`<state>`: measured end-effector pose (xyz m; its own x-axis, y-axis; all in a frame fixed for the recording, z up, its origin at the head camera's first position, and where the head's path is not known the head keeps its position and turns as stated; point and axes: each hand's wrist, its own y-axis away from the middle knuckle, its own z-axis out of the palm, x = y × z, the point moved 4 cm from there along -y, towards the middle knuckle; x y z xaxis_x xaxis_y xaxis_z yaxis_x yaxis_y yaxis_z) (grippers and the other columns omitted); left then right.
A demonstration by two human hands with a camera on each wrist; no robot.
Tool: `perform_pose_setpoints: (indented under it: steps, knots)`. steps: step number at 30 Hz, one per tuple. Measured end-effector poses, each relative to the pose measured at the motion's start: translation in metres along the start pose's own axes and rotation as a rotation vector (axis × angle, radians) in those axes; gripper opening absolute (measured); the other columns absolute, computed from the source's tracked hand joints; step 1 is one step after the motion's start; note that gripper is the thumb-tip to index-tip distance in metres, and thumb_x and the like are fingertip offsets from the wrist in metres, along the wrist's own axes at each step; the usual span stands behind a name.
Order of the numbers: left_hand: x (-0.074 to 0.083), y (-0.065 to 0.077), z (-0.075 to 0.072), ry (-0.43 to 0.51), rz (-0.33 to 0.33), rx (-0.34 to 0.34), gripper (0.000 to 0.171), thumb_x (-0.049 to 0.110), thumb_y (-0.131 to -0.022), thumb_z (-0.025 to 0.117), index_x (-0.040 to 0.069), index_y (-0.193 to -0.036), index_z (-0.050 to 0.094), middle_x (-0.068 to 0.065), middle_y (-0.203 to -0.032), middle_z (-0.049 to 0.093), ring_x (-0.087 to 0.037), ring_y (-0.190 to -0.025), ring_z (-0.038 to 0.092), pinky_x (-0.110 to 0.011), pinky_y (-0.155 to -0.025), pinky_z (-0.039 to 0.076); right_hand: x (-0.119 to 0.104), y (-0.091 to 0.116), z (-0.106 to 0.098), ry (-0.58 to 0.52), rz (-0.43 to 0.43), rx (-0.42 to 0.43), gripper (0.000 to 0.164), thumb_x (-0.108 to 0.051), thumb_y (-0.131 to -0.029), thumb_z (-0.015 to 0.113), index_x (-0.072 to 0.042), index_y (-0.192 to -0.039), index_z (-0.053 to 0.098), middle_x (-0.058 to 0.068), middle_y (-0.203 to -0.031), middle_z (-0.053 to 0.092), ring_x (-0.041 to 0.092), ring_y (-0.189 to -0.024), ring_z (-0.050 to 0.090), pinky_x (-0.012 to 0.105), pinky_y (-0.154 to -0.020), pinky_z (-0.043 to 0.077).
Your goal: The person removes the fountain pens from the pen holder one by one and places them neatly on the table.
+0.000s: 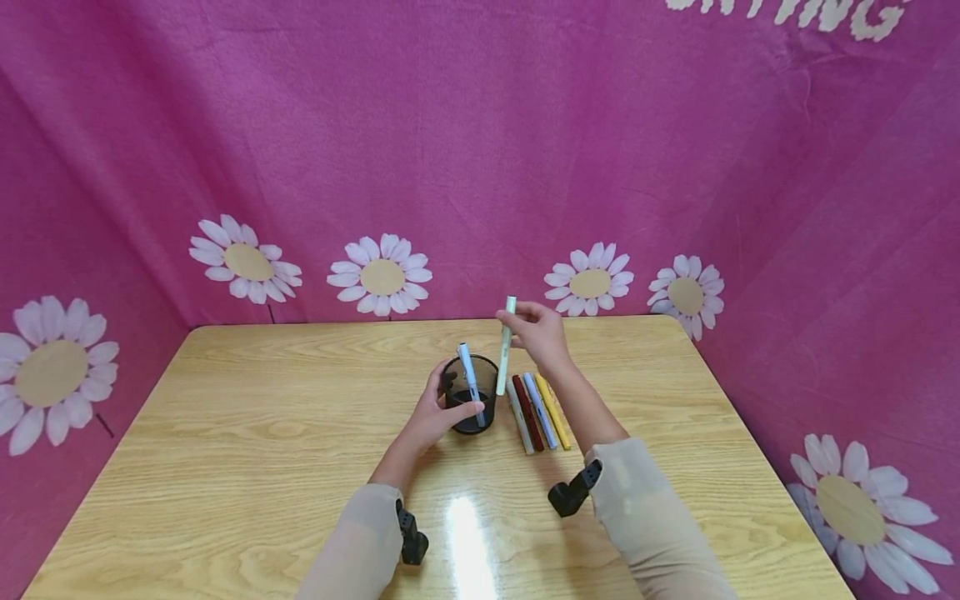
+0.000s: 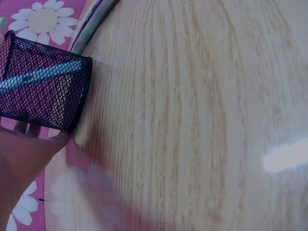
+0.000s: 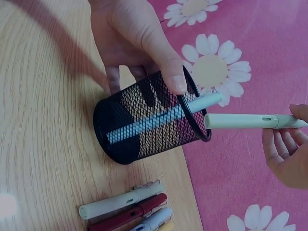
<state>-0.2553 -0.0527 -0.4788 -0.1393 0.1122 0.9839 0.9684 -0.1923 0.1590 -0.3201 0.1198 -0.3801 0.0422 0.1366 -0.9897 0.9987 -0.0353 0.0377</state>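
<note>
A black mesh pen cup (image 1: 471, 396) stands on the table, one light blue pen (image 1: 470, 379) leaning inside it. My left hand (image 1: 438, 414) grips the cup from the left, thumb at the near side of the rim, as the right wrist view shows. Between thumb and fingers my right hand (image 1: 542, 335) pinches a pale green pen (image 1: 505, 354) by its upper part. That pen hangs steeply, its lower end beside the right side of the cup's rim. In the right wrist view the pale green pen (image 3: 240, 121) points at the cup's mouth (image 3: 195, 103).
Right of the cup several pens lie side by side: a pale grey-green pen (image 1: 520, 417), a dark red pen (image 1: 528, 414), a light blue-violet pen (image 1: 541, 412) and a yellow pen (image 1: 553, 412). A pink curtain (image 1: 480, 167) with white flowers hangs behind the wooden table (image 1: 262, 450).
</note>
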Motion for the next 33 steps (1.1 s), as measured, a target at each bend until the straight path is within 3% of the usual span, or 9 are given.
perform_pose_setpoints:
  steps: [6, 11, 18, 23, 33]
  knots:
    - [-0.016, -0.010, 0.000, 0.000, 0.004, 0.023, 0.088, 0.024, -0.080, 0.074, 0.033, -0.147, 0.018, -0.008, -0.156, 0.017, -0.038, -0.141, 0.019, -0.055, -0.108, 0.030, 0.005, -0.001, -0.009, 0.017, 0.012, 0.025, 0.036, -0.019, -0.086, 0.068, 0.001, -0.114, 0.062, -0.003, -0.084, 0.059, 0.004, -0.074, 0.059, 0.028, -0.071, 0.057]
    - [-0.017, -0.011, 0.000, 0.009, 0.005, 0.036, 0.087, 0.024, -0.080, 0.074, 0.035, -0.146, 0.019, -0.007, -0.155, 0.019, -0.037, -0.141, 0.021, -0.053, -0.108, 0.031, 0.009, -0.002, -0.016, 0.037, 0.021, 0.039, 0.039, -0.021, -0.086, 0.068, 0.001, -0.118, 0.060, -0.003, -0.086, 0.059, 0.003, -0.073, 0.058, 0.022, -0.065, 0.055]
    - [-0.018, -0.012, 0.000, 0.023, 0.013, 0.028, 0.088, 0.024, -0.079, 0.075, 0.033, -0.147, 0.019, -0.009, -0.154, 0.022, -0.037, -0.139, 0.027, -0.051, -0.107, 0.033, 0.011, -0.002, -0.025, 0.042, 0.026, 0.048, 0.040, -0.020, -0.086, 0.068, 0.002, -0.119, 0.060, -0.005, -0.083, 0.059, 0.002, -0.071, 0.058, 0.024, -0.068, 0.055]
    - [-0.018, -0.012, 0.000, 0.026, 0.003, 0.020, 0.086, 0.020, -0.081, 0.073, 0.034, -0.146, 0.019, -0.009, -0.155, 0.020, -0.037, -0.140, 0.025, -0.052, -0.108, 0.031, 0.015, -0.002, -0.030, 0.036, 0.042, 0.065, 0.039, -0.019, -0.085, 0.068, 0.001, -0.118, 0.061, -0.008, -0.079, 0.058, 0.002, -0.068, 0.056, 0.022, -0.065, 0.054]
    - [-0.017, -0.010, 0.000, 0.013, -0.003, 0.034, 0.090, 0.028, -0.077, 0.077, 0.035, -0.146, 0.020, -0.007, -0.155, 0.020, -0.037, -0.141, 0.023, -0.052, -0.108, 0.032, 0.025, -0.003, -0.041, 0.045, 0.060, 0.084, 0.042, -0.018, -0.086, 0.068, 0.004, -0.120, 0.058, -0.007, -0.078, 0.054, 0.001, -0.066, 0.054, 0.016, -0.058, 0.050]
